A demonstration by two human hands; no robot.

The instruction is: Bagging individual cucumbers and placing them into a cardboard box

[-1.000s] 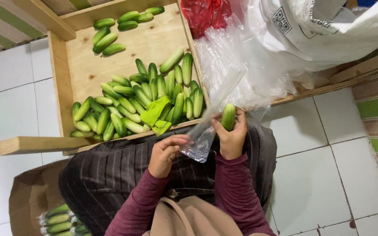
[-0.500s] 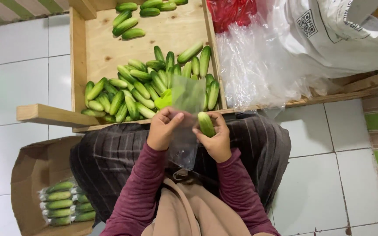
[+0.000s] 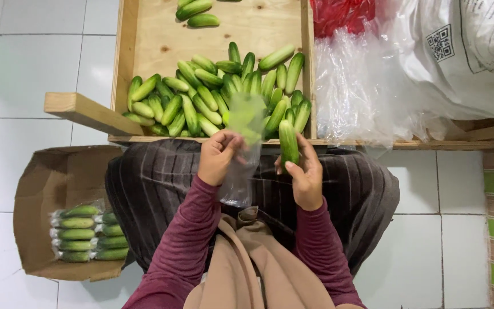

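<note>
Right over our lap, just short of the near edge of the wooden crate (image 3: 144, 34), we've got both hands up and busy. Our left hand (image 3: 217, 157) is curled, fingers pinched on the upper edge of a thin clear plastic bag (image 3: 242, 154) that hangs down from that grip toward the striped skirt (image 3: 144, 183). The top of the bag stands up in front of the pile, so the green shows through it a bit hazy. Our right hand (image 3: 307, 177) is wrapped around the lower part of one cucumber (image 3: 288, 142), thumb and fingers closed on it, holding it pretty much upright with the top end poking up over the crate's front edge. Cucumber and bag are just beside each other; can't tell if they're actually touching.

Inside the crate there's a loose heap of cucumbers (image 3: 201, 97) bunched against the near wall, plus a couple more (image 3: 195, 12) lying apart at the far end. To the right of the crate sits a stack of clear plastic bags (image 3: 355, 86), with something red (image 3: 338, 14) behind it and a big white sack (image 3: 458, 51) further right. On the tiled floor at our left is an open cardboard box (image 3: 41, 171) holding bagged cucumbers (image 3: 84, 233) lined up in rows.
</note>
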